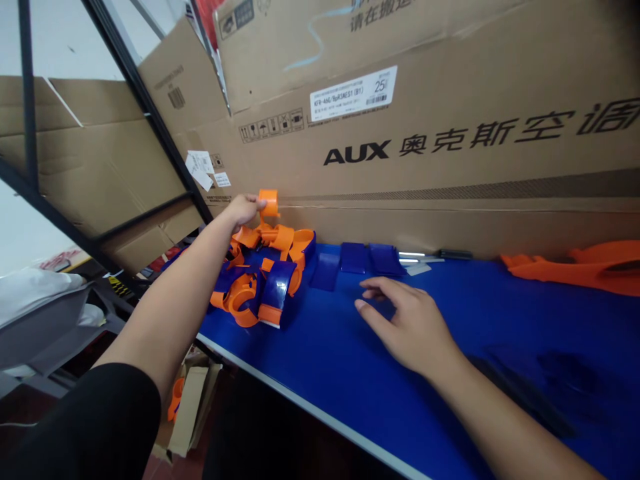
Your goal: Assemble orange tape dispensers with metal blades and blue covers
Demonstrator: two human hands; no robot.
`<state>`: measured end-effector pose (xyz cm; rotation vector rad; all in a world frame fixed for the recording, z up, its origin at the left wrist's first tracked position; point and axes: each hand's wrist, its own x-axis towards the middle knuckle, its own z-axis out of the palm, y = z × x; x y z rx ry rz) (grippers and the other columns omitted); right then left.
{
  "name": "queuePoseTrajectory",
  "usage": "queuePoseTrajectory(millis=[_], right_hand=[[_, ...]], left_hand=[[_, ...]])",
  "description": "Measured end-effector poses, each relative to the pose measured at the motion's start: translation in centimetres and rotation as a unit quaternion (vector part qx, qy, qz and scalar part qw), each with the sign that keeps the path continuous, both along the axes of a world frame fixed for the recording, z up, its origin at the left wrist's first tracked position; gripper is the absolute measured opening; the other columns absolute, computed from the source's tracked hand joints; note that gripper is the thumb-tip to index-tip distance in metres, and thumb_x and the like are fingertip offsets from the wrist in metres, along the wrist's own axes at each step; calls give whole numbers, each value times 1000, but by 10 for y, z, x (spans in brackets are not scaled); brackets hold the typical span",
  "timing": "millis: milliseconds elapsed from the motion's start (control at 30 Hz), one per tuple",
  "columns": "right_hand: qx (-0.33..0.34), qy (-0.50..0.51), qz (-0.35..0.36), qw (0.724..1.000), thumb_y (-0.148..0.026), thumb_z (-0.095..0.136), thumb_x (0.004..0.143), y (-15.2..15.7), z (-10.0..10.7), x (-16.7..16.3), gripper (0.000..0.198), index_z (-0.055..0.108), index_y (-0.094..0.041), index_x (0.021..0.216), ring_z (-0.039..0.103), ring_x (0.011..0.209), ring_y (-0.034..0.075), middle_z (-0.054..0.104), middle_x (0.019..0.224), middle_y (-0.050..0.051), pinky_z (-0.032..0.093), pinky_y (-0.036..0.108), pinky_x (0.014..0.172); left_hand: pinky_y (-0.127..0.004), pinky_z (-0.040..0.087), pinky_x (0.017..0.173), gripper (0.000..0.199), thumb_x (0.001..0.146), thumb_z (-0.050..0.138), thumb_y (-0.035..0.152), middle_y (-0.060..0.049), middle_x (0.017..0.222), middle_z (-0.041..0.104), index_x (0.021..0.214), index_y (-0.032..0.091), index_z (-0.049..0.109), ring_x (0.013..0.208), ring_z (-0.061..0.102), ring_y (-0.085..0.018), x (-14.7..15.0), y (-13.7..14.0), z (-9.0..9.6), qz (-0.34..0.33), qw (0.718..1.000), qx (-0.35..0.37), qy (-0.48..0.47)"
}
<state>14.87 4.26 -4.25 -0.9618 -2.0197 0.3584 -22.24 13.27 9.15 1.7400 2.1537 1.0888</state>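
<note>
My left hand [246, 211] reaches to the far left of the table and grips an orange tape dispenser [269, 203], its fingers closed on the edge. Below it lies a pile of orange and blue tape dispensers [244, 303]. One at the front has a blue plate [278, 283] and a serrated orange edge. My right hand [407, 320] hovers over the blue tabletop [330, 353], empty, thumb and fingers apart. Flat blue plates [353, 258] lie just beyond it, near the wall of cardboard.
A large cardboard box [450, 180] stands along the back. In front of it lie a black marker [455, 254] and a long orange object [580, 267]. A dark blurred object [525, 397] rests at right. On the floor, an opened carton [193, 407] contains orange pieces.
</note>
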Motion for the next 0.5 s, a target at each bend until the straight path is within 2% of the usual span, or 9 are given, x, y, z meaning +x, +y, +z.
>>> queuePoseTrajectory(millis=[133,333,500], right_hand=[[-7,22,-4,1000,-39,65,89,-2,3,-2,23,70,-24,105,79,88,29,81,92,6,58,45,83],[-50,78,-28,995,-40,68,88,-6,6,-3,32,67,-24,116,77,87,27,79,99,7,60,44,83],[-111,169,-8,979,-49,70,89,-4,4,-3,58,53,-25,138,75,88,26,74,118,13,60,47,86]], left_hand=[[-29,53,75,23,101,62,37,-5,92,75,88,19,69,82,67,-16,18,-5,12,-3,988,88,-128],[-28,53,71,21,103,56,38,-2,92,72,90,24,64,79,66,-15,62,-30,19,-59,960,134,-238],[-28,55,73,16,103,62,37,-2,95,71,94,24,67,84,67,-15,118,-75,6,-160,912,182,-330]])
